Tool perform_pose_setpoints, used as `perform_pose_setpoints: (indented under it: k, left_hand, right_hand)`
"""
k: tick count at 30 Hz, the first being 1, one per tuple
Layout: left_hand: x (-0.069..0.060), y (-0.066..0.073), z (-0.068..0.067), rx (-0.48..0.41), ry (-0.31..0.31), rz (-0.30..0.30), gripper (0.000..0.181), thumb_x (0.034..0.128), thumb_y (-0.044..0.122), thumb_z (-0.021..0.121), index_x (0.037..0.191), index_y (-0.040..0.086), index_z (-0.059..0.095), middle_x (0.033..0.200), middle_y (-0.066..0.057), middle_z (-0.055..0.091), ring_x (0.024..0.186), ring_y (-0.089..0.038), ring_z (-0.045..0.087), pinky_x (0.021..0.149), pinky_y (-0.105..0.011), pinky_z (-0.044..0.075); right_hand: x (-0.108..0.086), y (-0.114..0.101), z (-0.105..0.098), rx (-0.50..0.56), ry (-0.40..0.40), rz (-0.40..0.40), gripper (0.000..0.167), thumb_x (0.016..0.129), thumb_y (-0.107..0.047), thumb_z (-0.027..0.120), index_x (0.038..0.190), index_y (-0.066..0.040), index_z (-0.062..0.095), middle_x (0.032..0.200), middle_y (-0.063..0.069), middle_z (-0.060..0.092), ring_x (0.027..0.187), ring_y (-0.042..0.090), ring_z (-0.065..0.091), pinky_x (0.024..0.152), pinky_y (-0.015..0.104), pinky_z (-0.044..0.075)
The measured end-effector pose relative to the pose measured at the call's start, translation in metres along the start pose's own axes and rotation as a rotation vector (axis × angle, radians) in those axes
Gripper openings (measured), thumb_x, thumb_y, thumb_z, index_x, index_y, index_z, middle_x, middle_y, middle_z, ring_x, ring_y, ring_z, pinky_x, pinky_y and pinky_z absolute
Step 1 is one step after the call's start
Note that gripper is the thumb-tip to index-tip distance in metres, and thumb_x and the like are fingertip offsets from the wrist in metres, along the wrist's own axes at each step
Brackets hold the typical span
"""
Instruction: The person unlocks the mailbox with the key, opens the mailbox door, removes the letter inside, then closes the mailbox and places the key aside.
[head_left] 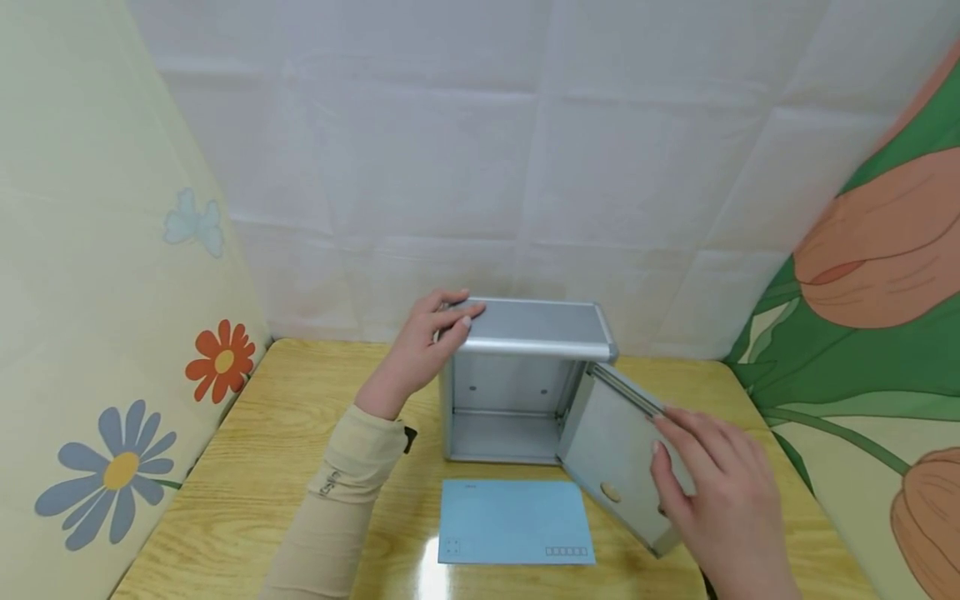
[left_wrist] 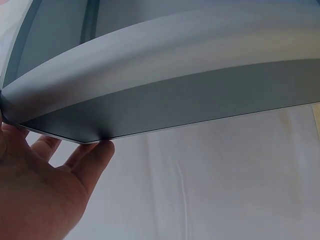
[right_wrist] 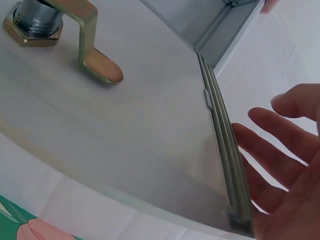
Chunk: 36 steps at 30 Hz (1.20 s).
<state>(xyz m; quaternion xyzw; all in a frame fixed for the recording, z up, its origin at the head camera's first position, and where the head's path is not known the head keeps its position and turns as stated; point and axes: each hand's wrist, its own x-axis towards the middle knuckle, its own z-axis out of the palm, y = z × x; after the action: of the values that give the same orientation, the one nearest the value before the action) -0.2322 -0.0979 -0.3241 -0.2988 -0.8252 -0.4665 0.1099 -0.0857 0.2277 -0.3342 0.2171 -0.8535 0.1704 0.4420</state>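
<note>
A grey metal mailbox (head_left: 525,327) stands on the table with its front door (head_left: 615,433) swung out to the right; its interior (head_left: 510,433) shows bare walls and two small holes. My left hand (head_left: 426,342) rests on the box's top left corner, fingers spread over the edge. At the door's upper outer corner is my right hand (head_left: 723,483), its fingers lying along the edge and the thumb by the inner face. In the right wrist view the thumb stands off the door. A brass-coloured lock tab (right_wrist: 100,65) juts from the door's inner side.
A light blue envelope (head_left: 516,523) with printed postcode boxes lies flat on the wooden table (head_left: 300,442), in front of the mailbox. Behind hangs a white cloth (head_left: 420,167). Flower-patterned cloths flank the table on both sides.
</note>
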Motion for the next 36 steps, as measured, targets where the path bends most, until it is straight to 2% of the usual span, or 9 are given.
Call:
perform_pose_setpoints:
  k: [6,9,15,19,23,26,31,33,36]
  left_hand:
    - [0.000,0.002,0.000,0.003,-0.004,-0.009,0.037,0.1030,0.026,0.045,0.137,0.016,0.055,0.143,-0.009,0.037,0.133,-0.026,0.028,0.095,-0.044,0.037]
    - [0.000,0.003,0.000,0.002,-0.004,-0.022,0.037,0.1030,0.027,0.045,0.137,0.017,0.055,0.144,-0.007,0.036,0.133,-0.025,0.028,0.095,-0.043,0.037]
    - [-0.001,0.003,0.000,0.003,-0.004,-0.029,0.037,0.1030,0.026,0.045,0.137,0.016,0.055,0.144,-0.008,0.036,0.132,-0.025,0.030,0.095,-0.042,0.038]
    - [0.000,0.004,0.000,0.012,-0.003,-0.033,0.037,0.1031,0.026,0.045,0.137,0.016,0.055,0.144,-0.008,0.036,0.131,-0.025,0.031,0.095,-0.042,0.038]
    - [0.000,0.005,-0.001,0.012,-0.002,-0.039,0.037,0.1031,0.026,0.045,0.137,0.016,0.055,0.144,-0.007,0.036,0.130,-0.025,0.031,0.094,-0.042,0.038]
    - [-0.001,0.006,-0.001,0.003,-0.003,-0.040,0.037,0.1031,0.026,0.045,0.137,0.015,0.054,0.144,-0.008,0.036,0.132,-0.026,0.029,0.095,-0.043,0.038]
    - [0.000,0.005,-0.001,0.016,0.002,-0.020,0.037,0.1027,0.025,0.046,0.136,0.013,0.055,0.142,-0.012,0.037,0.132,-0.029,0.029,0.097,-0.046,0.036]
    - [0.000,0.004,0.000,0.035,0.006,-0.015,0.037,0.1026,0.025,0.047,0.136,0.013,0.056,0.142,-0.010,0.039,0.132,-0.028,0.030,0.098,-0.046,0.036]
    - [0.001,0.003,0.000,0.059,0.009,-0.010,0.037,0.1026,0.027,0.047,0.136,0.015,0.056,0.141,-0.009,0.040,0.131,-0.027,0.032,0.099,-0.046,0.035]
  right_hand:
    - [0.002,-0.007,-0.002,0.022,0.058,-0.083,0.042,0.097,-0.033,0.048,0.092,0.001,0.074,0.094,0.014,0.070,0.078,0.034,0.060,0.072,0.043,0.040]
    - [0.005,-0.012,-0.004,0.061,0.053,-0.110,0.042,0.096,-0.035,0.050,0.094,-0.001,0.074,0.093,0.013,0.071,0.079,0.032,0.062,0.076,0.037,0.041]
    - [0.010,-0.023,-0.001,0.268,0.038,-0.207,0.038,0.096,-0.033,0.054,0.102,0.000,0.073,0.098,0.012,0.070,0.085,0.030,0.062,0.092,0.020,0.039]
    - [0.013,-0.030,0.008,0.408,0.015,-0.273,0.039,0.097,-0.030,0.052,0.109,0.003,0.069,0.109,0.015,0.067,0.095,0.030,0.061,0.102,0.028,0.035]
    - [0.018,-0.039,0.025,0.474,0.023,-0.306,0.036,0.097,-0.024,0.049,0.109,0.004,0.068,0.113,0.017,0.066,0.098,0.032,0.060,0.105,0.039,0.031]
    - [0.023,-0.044,0.041,0.461,0.046,-0.321,0.031,0.095,-0.020,0.050,0.103,0.002,0.070,0.110,0.016,0.067,0.095,0.032,0.060,0.105,0.045,0.031]
    - [0.030,-0.046,0.063,0.397,0.000,-0.318,0.028,0.094,-0.024,0.056,0.103,-0.002,0.072,0.111,0.011,0.068,0.095,0.028,0.059,0.102,0.052,0.032]
    - [0.033,-0.047,0.069,0.366,-0.026,-0.311,0.028,0.094,-0.026,0.058,0.104,-0.004,0.072,0.113,0.008,0.067,0.097,0.027,0.059,0.102,0.052,0.033]
    - [0.036,-0.049,0.076,0.318,-0.071,-0.297,0.026,0.094,-0.027,0.061,0.106,-0.006,0.072,0.115,0.006,0.067,0.099,0.025,0.058,0.097,0.045,0.038]
